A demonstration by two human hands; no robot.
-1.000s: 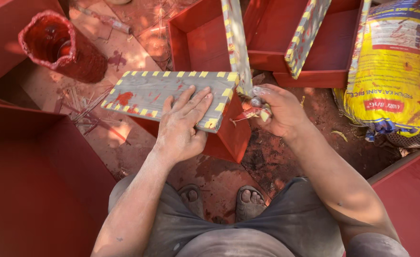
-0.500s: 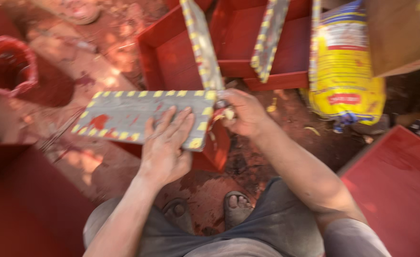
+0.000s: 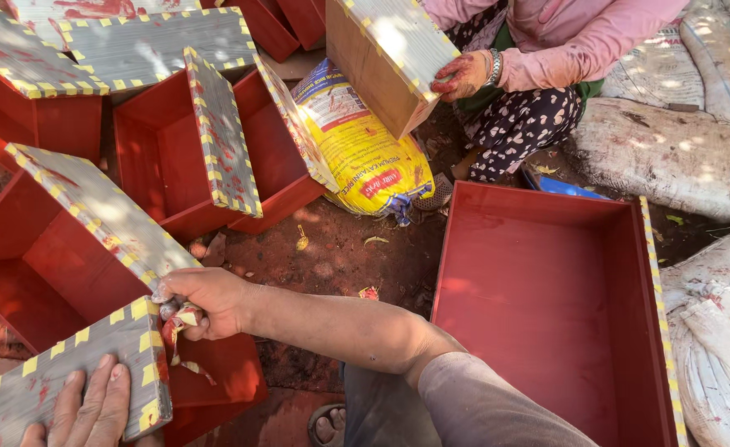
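Big open red box (image 3: 547,314) sits on the dirt ground (image 3: 340,257) at right, inside painted red, yellow-striped tape along its right rim. More red boxes (image 3: 191,157) stacked and tilted at left and top, several with grey panels edged in yellow-dash tape. Pale sacks (image 3: 679,149) lie at the right edge. Yellow printed bag (image 3: 356,141) leans between the boxes and a co-worker seated at top, pink sleeves, patterned trousers; the co-worker's hand (image 3: 462,76), smeared red, grips the edge of a tan box (image 3: 381,58) held up. Nearest to the camera: grey taped panel (image 3: 67,372) of a red box, bottom left. Left hand (image 3: 91,410) lies flat on that panel, fingers spread and extended, pressing down, gripping nothing. Right hand (image 3: 207,302) is closed in a fist at the panel's upper right corner, clamped on a small crumpled rag (image 3: 178,327) stained red and yellow, rag touching the panel edge. A scrap of the rag hangs below the fist. A sandalled foot (image 3: 327,426) shows at the bottom centre.
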